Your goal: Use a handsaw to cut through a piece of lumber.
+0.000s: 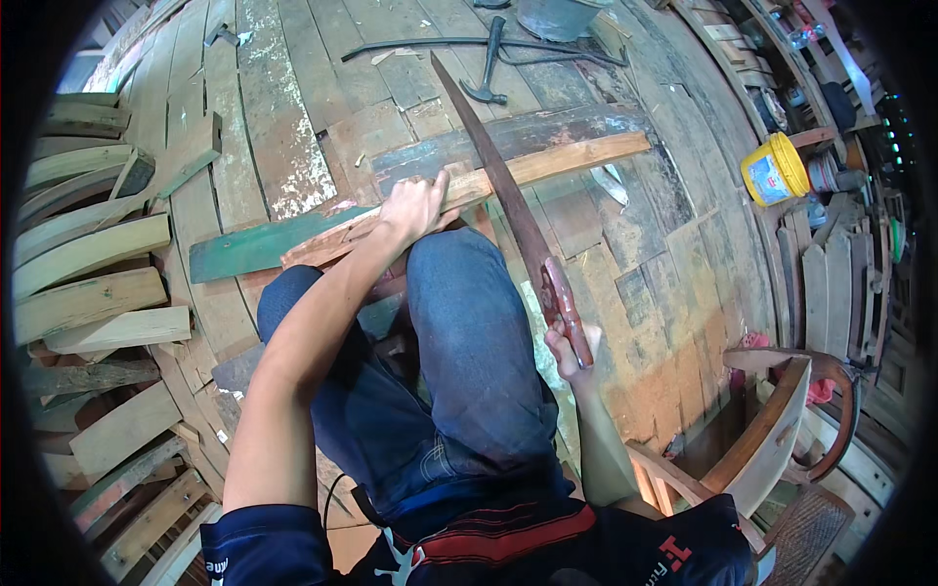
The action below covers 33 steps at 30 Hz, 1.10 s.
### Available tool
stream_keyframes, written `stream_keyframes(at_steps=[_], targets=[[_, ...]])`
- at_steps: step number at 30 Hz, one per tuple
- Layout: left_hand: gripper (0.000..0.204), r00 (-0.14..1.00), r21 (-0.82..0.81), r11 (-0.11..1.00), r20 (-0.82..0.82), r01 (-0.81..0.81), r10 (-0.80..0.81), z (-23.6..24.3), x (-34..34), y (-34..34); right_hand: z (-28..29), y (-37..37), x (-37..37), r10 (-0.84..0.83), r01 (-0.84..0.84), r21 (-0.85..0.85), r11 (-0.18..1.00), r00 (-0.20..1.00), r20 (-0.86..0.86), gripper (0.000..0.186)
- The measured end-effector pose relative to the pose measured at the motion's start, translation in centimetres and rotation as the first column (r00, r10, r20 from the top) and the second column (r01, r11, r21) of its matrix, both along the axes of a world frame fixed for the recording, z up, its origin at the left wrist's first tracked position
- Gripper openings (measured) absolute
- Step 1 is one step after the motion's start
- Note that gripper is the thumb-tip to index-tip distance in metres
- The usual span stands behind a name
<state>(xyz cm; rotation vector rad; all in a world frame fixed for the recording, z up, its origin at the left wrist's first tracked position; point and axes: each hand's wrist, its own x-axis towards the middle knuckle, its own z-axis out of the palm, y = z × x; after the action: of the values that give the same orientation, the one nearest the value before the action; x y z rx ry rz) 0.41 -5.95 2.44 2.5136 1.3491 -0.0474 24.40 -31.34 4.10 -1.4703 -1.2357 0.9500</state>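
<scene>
My left hand (410, 205) is closed on a long light wooden board (572, 156), which lies slantwise at my bent knees, over a green painted plank (234, 252) and a dark weathered board (440, 146). My right hand (576, 352) grips the red-brown handle of a handsaw (513, 210). The saw's long rusty blade points away from me and crosses the light board to the right of my left hand; whether its teeth touch the wood I cannot tell.
A claw hammer (489, 68), curved bar (405, 41) and grey bucket (557, 15) sit on the plank floor (283, 117) ahead. Stacked wood (93, 239) lines the left. A yellow bucket (772, 168) and leaning boards are right; a wooden frame (752, 430) stands at lower right.
</scene>
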Motion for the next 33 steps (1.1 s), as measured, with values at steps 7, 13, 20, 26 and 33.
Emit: stream_keyframes(at_steps=[7, 13, 20, 26, 33], targets=[[0.065, 1.0, -0.017, 1.0, -0.023, 0.001, -0.001, 0.2, 0.2, -0.3, -2.1, 4.4, -1.8, 0.029, -0.026, 0.016, 1.0, 0.987, -0.159, 0.015], [0.07, 1.0, 0.132, 0.991, 0.002, 0.025, -0.026, -1.3, -0.6, 0.0, -1.4, 4.9, -1.7, 0.042, -0.043, 0.044, 0.998, 0.999, 0.024, 0.016], [0.067, 0.999, 0.075, 0.997, 0.023, 0.024, -0.026, -0.5, -0.4, 0.1, -2.6, 0.6, -1.5, -0.021, 0.02, 0.024, 1.0, 1.0, 0.015, 0.023], [0.067, 1.0, -0.009, 1.0, -0.018, -0.005, 0.004, -0.4, 0.5, 0.0, -2.6, 3.8, -1.9, -0.006, 0.01, 0.031, 0.999, 0.994, -0.106, 0.017], [0.072, 0.998, -0.057, 0.998, -0.053, -0.018, 0.015, -0.6, -0.1, 0.3, -1.3, -0.7, -1.5, 0.034, -0.036, 0.043, 0.998, 0.998, 0.052, 0.017]])
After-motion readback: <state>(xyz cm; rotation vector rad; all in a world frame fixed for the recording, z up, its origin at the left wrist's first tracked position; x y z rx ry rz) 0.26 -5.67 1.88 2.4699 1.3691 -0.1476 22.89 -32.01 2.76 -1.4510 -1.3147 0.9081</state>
